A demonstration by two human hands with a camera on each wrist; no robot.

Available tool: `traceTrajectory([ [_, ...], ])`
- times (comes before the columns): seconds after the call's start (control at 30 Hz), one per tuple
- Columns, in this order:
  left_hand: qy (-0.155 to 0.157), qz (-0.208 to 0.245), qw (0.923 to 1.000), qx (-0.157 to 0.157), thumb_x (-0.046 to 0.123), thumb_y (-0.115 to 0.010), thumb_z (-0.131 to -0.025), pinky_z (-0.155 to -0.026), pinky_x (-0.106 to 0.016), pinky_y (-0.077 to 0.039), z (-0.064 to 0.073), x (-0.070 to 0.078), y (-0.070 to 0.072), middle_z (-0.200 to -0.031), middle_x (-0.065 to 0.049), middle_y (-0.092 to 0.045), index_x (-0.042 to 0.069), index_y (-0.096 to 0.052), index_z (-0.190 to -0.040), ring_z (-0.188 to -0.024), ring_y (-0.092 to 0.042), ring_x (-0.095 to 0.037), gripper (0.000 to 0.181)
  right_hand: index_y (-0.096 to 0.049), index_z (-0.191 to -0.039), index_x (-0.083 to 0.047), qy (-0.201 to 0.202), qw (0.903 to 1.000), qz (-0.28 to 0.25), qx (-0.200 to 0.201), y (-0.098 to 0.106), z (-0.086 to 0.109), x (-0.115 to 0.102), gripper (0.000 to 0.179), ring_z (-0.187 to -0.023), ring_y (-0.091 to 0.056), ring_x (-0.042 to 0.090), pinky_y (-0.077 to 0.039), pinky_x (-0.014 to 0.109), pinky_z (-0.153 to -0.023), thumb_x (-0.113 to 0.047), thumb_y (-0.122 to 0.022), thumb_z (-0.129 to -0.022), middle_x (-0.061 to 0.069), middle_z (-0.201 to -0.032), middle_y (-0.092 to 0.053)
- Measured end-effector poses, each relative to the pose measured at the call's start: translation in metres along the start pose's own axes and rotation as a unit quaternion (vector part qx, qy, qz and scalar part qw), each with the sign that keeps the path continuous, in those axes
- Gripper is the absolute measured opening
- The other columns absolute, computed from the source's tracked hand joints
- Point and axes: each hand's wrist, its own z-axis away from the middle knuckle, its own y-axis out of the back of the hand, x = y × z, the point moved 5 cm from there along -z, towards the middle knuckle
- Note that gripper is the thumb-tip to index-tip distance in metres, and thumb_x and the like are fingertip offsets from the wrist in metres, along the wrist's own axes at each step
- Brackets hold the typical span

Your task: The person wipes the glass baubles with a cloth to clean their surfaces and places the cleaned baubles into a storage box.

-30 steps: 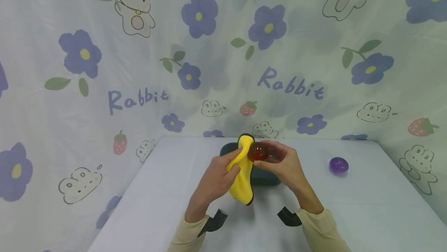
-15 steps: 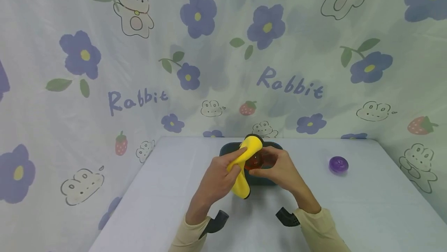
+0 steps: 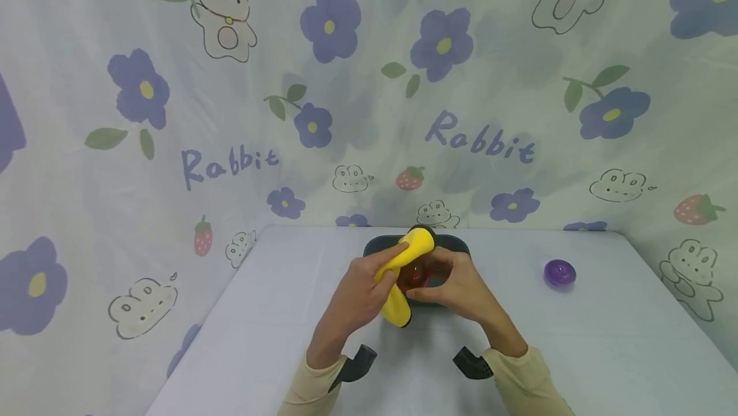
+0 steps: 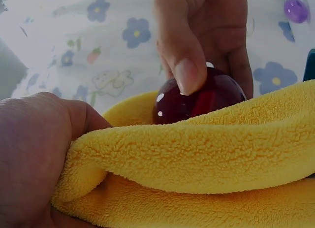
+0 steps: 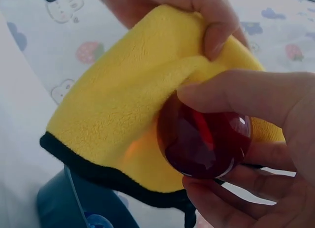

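Note:
My left hand [image 3: 362,289] grips a yellow fleecy cloth [image 5: 118,100] with a black edge, bunched between thumb and fingers. My right hand [image 3: 461,284] holds a glossy, see-through dark red ball [image 5: 206,144], thumb on its top and fingers beneath. Cloth lies up against the ball's far left side in the right wrist view. From the left wrist, the ball's lower part is hidden behind a fold of the cloth. Both hands work over a dark teal bin [image 3: 375,246], whose front is partly covered by them.
Inside the bin a clear blue round thing [image 5: 100,221] shows in the right wrist view. Off to the right on the white table [image 3: 605,345] sits a purple ball [image 3: 559,273]. A patterned curtain [image 3: 369,115] hangs behind the table.
The right hand has brought the red ball down and left, closer against the cloth. The cloth's upper end now flops over to the right above the ball. The left hand barely moved.

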Motion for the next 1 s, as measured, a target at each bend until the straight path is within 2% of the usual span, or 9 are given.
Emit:
traceTrajectory([
  [0.1, 0.001, 0.0, 1.0, -0.001, 0.004, -0.049, -0.097, -0.056, -0.021, -0.046, -0.001, -0.002, 0.0, -0.095, -0.005, -0.066, 0.008, -0.061, -0.144, -0.056, -0.045, -0.005, 0.049, -0.072, -0.124, -0.013, 0.004, 0.9999, -0.008, -0.011, -0.001, 0.001, -0.002, 0.053, -0.097, -0.071, 0.019, -0.058, 0.028, -0.091, -0.018, -0.091, -0.074, 0.005, -0.117, -0.073],
  [0.2, 0.01, 0.008, 0.9999, 0.001, 0.004, -0.049, -0.097, -0.059, -0.021, -0.049, -0.002, -0.006, 0.0, -0.109, -0.007, -0.07, 0.009, -0.062, -0.143, -0.059, -0.048, -0.006, 0.048, -0.072, -0.128, -0.013, 0.007, 0.9997, -0.019, -0.016, -0.001, 0.002, -0.004, 0.056, -0.101, -0.071, 0.02, -0.058, 0.027, -0.092, -0.019, -0.091, -0.076, 0.005, -0.122, -0.072],
  [0.27, 0.019, 0.018, 0.9997, 0.002, 0.004, -0.049, -0.097, -0.06, -0.021, -0.05, -0.002, -0.008, 0.0, -0.113, -0.006, -0.071, 0.01, -0.062, -0.143, -0.059, -0.05, -0.006, 0.048, -0.072, -0.129, -0.015, 0.013, 0.9994, -0.03, -0.015, 0.0, 0.002, -0.005, 0.055, -0.103, -0.071, 0.019, -0.058, 0.028, -0.092, -0.019, -0.09, -0.077, 0.005, -0.123, -0.072],
  [0.47, 0.024, 0.04, 0.9989, 0.001, 0.004, -0.048, -0.098, -0.062, -0.023, -0.052, -0.004, -0.011, 0.0, -0.107, -0.006, -0.07, 0.01, -0.06, -0.145, -0.062, -0.055, -0.009, 0.049, -0.072, -0.128, -0.017, 0.036, 0.9969, -0.07, 0.003, 0.004, 0.004, -0.011, 0.052, -0.104, -0.071, 0.019, -0.06, 0.031, -0.093, -0.014, -0.087, -0.079, 0.005, -0.123, -0.072],
  [0.6, 0.026, 0.049, 0.9984, -0.002, 0.006, -0.049, -0.098, -0.068, -0.024, -0.055, -0.005, -0.012, -0.002, -0.107, -0.005, -0.072, 0.01, -0.058, -0.147, -0.069, -0.06, -0.011, 0.05, -0.071, -0.128, -0.016, 0.034, 0.9952, -0.088, 0.023, 0.007, 0.003, -0.012, 0.051, -0.105, -0.072, 0.019, -0.06, 0.03, -0.092, -0.011, -0.087, -0.079, 0.007, -0.126, -0.072],
  [0.7, 0.035, 0.047, 0.9983, -0.005, 0.008, -0.05, -0.099, -0.07, -0.024, -0.056, -0.006, -0.013, -0.004, -0.107, -0.006, -0.073, 0.009, -0.056, -0.148, -0.072, -0.061, -0.011, 0.05, -0.071, -0.128, -0.014, 0.026, 0.9938, -0.102, 0.036, 0.008, 0.002, -0.011, 0.052, -0.106, -0.071, 0.019, -0.06, 0.03, -0.092, -0.01, -0.087, -0.079, 0.009, -0.128, -0.071],
  [1.0, 0.052, 0.017, 0.9983, -0.021, 0.009, -0.049, -0.098, -0.063, -0.023, -0.053, -0.007, -0.014, -0.005, -0.097, -0.007, -0.071, 0.006, -0.054, -0.149, -0.065, -0.058, -0.01, 0.052, -0.068, -0.131, -0.005, 0.022, 0.9886, -0.132, 0.069, 0.011, -0.001, -0.003, 0.055, -0.103, -0.069, 0.017, -0.06, 0.028, -0.09, -0.002, -0.085, -0.079, 0.015, -0.131, -0.068],
])
